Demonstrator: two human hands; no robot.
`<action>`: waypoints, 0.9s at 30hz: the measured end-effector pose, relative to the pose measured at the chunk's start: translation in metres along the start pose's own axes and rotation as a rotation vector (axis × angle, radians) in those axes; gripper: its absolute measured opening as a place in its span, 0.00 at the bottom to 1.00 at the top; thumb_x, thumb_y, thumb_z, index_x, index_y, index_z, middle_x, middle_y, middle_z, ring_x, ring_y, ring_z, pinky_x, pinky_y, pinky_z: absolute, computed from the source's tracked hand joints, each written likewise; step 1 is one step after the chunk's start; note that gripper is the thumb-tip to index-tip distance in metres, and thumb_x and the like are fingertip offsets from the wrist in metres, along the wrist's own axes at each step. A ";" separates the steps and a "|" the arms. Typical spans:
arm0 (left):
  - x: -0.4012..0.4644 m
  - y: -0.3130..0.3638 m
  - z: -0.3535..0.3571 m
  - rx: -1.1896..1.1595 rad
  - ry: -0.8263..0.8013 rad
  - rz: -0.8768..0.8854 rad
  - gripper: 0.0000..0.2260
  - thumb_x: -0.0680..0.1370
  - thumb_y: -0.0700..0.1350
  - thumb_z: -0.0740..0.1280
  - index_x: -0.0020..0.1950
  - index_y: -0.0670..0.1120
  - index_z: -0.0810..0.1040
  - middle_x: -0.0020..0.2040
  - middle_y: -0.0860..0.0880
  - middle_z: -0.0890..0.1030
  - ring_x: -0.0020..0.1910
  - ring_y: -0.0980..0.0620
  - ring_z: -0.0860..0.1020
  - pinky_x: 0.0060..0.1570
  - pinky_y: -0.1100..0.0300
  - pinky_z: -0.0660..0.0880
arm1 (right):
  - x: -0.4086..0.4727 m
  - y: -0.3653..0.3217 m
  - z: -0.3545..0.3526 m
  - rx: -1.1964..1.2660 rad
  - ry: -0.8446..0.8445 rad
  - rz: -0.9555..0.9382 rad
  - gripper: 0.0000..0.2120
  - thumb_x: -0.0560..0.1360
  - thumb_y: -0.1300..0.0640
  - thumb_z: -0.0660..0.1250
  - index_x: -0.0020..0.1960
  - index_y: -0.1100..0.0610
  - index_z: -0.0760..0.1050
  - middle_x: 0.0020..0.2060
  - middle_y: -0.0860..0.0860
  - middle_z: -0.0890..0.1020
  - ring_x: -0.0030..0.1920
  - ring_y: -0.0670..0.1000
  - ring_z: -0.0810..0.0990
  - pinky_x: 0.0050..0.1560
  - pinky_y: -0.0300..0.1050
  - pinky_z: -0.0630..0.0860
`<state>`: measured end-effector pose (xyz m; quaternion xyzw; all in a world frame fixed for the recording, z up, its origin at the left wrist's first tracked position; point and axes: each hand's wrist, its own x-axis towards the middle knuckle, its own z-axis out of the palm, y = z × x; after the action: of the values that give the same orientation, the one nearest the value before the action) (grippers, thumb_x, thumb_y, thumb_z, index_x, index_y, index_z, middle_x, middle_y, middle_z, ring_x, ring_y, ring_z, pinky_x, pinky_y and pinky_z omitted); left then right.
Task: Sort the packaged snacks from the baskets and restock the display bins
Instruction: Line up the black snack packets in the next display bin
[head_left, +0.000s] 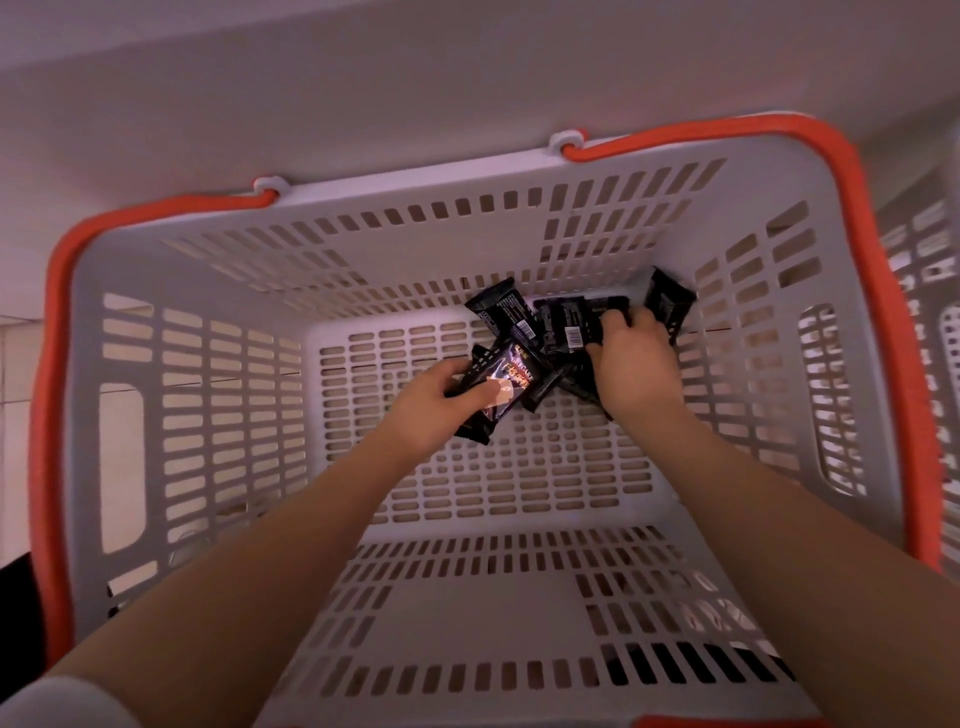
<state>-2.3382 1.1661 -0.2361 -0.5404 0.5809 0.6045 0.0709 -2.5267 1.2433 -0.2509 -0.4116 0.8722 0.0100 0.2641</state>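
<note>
I look down into a grey slotted shopping basket with an orange rim. Several black snack packets lie in its far right corner. My left hand grips one black packet with orange print, thumb on top. My right hand reaches over the pile, its fingers curled round another black packet with a barcode. A further packet leans against the right wall, and one stands tilted at the back.
The basket's orange handles lie folded down along the rim. A second grey slotted basket stands to the right. A pale wall or shelf face runs behind the basket, and a tiled floor shows at the left.
</note>
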 end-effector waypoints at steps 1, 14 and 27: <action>0.000 0.000 -0.001 -0.008 0.002 -0.009 0.20 0.75 0.53 0.68 0.65 0.50 0.73 0.54 0.49 0.82 0.49 0.52 0.81 0.51 0.57 0.77 | -0.001 -0.002 0.001 0.034 0.005 0.021 0.16 0.78 0.60 0.60 0.64 0.62 0.67 0.63 0.63 0.68 0.62 0.63 0.68 0.60 0.53 0.68; -0.044 0.050 -0.016 -0.153 -0.019 0.133 0.09 0.74 0.51 0.68 0.53 0.56 0.76 0.47 0.58 0.82 0.44 0.61 0.81 0.41 0.68 0.75 | -0.048 -0.009 -0.043 0.703 -0.309 0.187 0.30 0.67 0.65 0.71 0.65 0.57 0.62 0.55 0.56 0.74 0.51 0.54 0.75 0.48 0.44 0.75; -0.204 0.140 -0.074 -0.585 -0.118 0.412 0.16 0.79 0.42 0.57 0.64 0.35 0.72 0.57 0.38 0.76 0.56 0.42 0.74 0.63 0.45 0.69 | -0.171 -0.087 -0.209 1.265 -0.086 -0.197 0.21 0.71 0.69 0.69 0.62 0.63 0.69 0.53 0.58 0.80 0.50 0.55 0.80 0.53 0.51 0.78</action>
<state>-2.3131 1.1747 0.0212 -0.3735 0.4748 0.7771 -0.1766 -2.4692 1.2587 0.0260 -0.2536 0.6563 -0.5145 0.4902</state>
